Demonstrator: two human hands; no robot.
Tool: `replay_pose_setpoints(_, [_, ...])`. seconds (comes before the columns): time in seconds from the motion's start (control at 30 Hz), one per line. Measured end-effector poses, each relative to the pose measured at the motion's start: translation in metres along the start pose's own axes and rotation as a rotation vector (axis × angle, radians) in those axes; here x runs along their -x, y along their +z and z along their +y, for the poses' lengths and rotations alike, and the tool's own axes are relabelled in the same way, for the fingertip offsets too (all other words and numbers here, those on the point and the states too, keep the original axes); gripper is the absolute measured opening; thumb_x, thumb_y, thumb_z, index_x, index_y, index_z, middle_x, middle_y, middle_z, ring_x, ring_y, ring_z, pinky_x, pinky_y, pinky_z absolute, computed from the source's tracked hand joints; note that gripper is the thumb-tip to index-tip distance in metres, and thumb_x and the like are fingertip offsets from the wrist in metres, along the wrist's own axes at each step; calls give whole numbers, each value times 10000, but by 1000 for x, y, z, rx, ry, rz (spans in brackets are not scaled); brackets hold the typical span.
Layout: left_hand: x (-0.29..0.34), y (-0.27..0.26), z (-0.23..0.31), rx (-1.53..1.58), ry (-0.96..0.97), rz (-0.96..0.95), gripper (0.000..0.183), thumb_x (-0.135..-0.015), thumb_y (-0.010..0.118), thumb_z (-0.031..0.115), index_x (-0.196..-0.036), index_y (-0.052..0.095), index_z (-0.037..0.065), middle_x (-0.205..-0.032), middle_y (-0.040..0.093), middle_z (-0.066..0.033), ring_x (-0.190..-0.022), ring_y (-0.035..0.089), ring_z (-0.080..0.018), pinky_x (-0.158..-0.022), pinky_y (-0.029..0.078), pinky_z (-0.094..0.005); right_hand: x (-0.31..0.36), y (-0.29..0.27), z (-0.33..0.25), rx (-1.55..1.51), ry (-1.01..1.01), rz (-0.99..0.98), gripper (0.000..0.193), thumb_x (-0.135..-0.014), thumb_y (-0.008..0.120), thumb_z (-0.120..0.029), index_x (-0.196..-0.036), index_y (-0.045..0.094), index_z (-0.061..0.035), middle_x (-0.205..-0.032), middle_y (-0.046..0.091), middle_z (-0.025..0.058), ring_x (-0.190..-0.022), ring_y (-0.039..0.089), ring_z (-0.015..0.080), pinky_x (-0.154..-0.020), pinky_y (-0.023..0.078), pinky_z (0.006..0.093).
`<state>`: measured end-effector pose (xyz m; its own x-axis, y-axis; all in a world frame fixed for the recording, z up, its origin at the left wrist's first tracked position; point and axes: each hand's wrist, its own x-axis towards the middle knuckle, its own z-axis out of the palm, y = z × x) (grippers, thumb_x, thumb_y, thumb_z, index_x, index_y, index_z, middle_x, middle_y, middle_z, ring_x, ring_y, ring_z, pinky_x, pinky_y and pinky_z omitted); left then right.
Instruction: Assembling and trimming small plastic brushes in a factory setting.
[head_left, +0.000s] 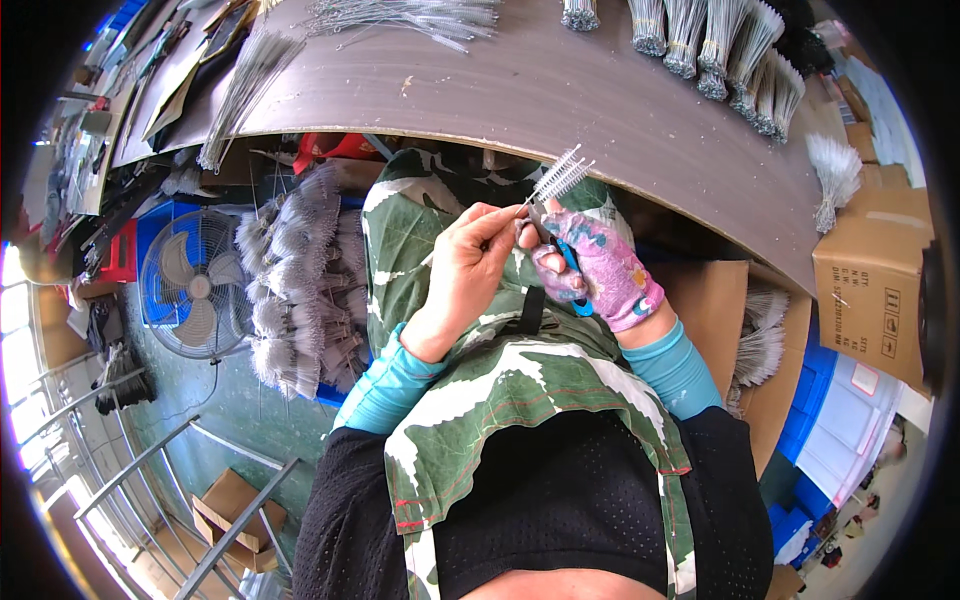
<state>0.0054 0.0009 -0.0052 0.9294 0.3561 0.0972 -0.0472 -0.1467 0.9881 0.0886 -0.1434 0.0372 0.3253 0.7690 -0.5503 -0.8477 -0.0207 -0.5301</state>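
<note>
My left hand [472,262] is bare and pinches the thin wire end of a small white-bristled tube brush [562,178] between thumb and forefinger. The bristled head points up and right, just short of the table edge. In a pink patterned fingerless glove, my right hand [605,262] closes around a blue-handled hand tool [570,258], which looks like pliers or scissors. Its dark jaws lie close to the brush, beside my left fingertips; whether they touch the wire I cannot tell. Both hands are above my lap, over a green and white camouflage apron [470,400].
A brown table [560,100] curves ahead, with loose brushes [410,18] and several wire bundles [720,45] on it. Many brushes [300,280] are stacked at my left beside a fan [198,285]. Cardboard boxes [870,285] and a metal rail [235,530] stand around.
</note>
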Motion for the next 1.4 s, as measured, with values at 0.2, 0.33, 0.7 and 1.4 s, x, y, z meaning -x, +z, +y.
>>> replay_pose_setpoints(0.2, [-1, 2, 8, -164, 68, 28, 209, -855, 584, 16, -1050, 659, 33, -810, 580, -62, -653, 552, -138, -573, 424, -253, 0, -4, 1, -35, 23, -2, 408, -969, 415, -416, -897, 581, -51, -611, 432, -58, -415, 335, 24, -387, 248, 163])
replay_pose_setpoints(0.33, [-3, 1, 6, -97, -7, 45, 188, -867, 592, 41, -1040, 664, 31, -782, 571, -59, -628, 538, -129, -559, 415, -251, -1, -6, 2, -73, -2, -2, 401, -967, 420, -407, -913, 582, -44, -608, 432, -56, -413, 330, 26, -386, 249, 167])
replay_pose_setpoints(0.7, [0, 2, 3, -103, 39, 38, 184, -873, 591, 41, -1042, 657, 16, -805, 586, -63, -650, 544, -121, -580, 432, -240, -5, -3, 0, -26, -8, 21, 394, -963, 429, -404, -906, 583, -46, -592, 426, -47, -404, 327, 30, -379, 249, 167])
replay_pose_setpoints(1.4, [9, 11, 12, 896, -441, -91, 284, -946, 516, 141, -1204, 550, 26, -888, 552, 16, -670, 427, -48, -590, 345, -189, -37, 8, -62, 543, -500, 242, 213, -847, 664, -239, -974, 672, -69, -652, 537, -65, -523, 432, 9, -425, 266, 164])
